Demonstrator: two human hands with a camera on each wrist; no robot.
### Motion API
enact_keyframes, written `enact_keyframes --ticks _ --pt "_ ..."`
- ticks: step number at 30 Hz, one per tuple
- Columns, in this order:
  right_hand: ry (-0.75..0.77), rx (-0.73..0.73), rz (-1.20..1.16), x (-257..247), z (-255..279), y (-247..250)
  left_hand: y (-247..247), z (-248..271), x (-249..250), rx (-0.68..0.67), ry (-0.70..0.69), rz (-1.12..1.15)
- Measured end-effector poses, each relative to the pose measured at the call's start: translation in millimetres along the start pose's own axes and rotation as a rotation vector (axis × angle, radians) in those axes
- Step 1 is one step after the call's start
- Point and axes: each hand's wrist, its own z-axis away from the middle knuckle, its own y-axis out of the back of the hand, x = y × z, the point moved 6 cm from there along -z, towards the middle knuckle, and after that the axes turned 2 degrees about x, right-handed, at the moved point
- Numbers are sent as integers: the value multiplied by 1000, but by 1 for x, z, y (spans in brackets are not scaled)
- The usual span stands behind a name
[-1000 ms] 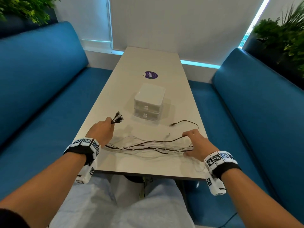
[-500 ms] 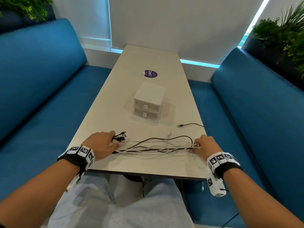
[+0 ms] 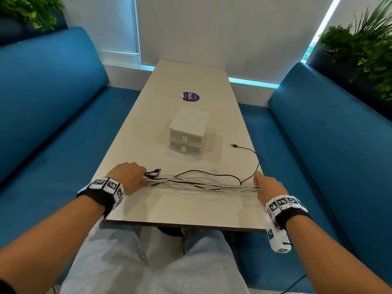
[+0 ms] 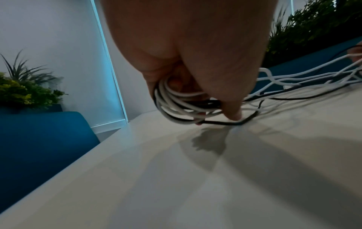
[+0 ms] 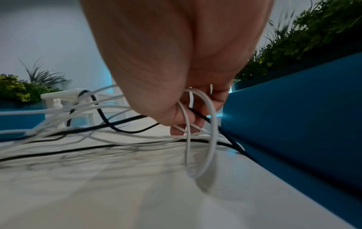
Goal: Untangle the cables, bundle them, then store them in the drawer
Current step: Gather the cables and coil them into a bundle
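Note:
A sheaf of white and black cables [image 3: 201, 183] lies stretched across the near part of the table [image 3: 148, 128]. My left hand [image 3: 129, 177] grips the looped left end, plugs sticking out past the fingers; the left wrist view shows the cables [image 4: 176, 105] curled inside the fist. My right hand [image 3: 267, 187] holds the right end at the table's right edge, with white loops [image 5: 201, 124] hanging from its fingers. One black cable end [image 3: 234, 145] trails loose toward the back right. A white two-drawer box [image 3: 188, 132] stands mid-table, both drawers closed.
Blue benches [image 3: 53, 124] run along both sides of the table. A purple round sticker [image 3: 191, 96] lies beyond the drawer box. Plants [image 3: 364, 52] stand behind the benches. My lap is under the near table edge.
Both hands have drawn toward the near table edge and moved apart, pulling the cables straighter. The left hand's plug ends came down to the table.

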Motion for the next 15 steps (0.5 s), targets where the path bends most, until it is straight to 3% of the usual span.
enact_keyframes --ticks 5,8,12,15 --pt "6 49 -33 2 -4 -4 1 -6 2 3 53 -97" --pt "-54 117 -73 16 -5 -1 -13 -1 2 -14 62 28" --pt "-168 63 -288 37 -8 -12 -22 14 -2 -29 86 187" --pt "-152 76 -432 42 -5 -17 -21 16 0 -31 53 191"
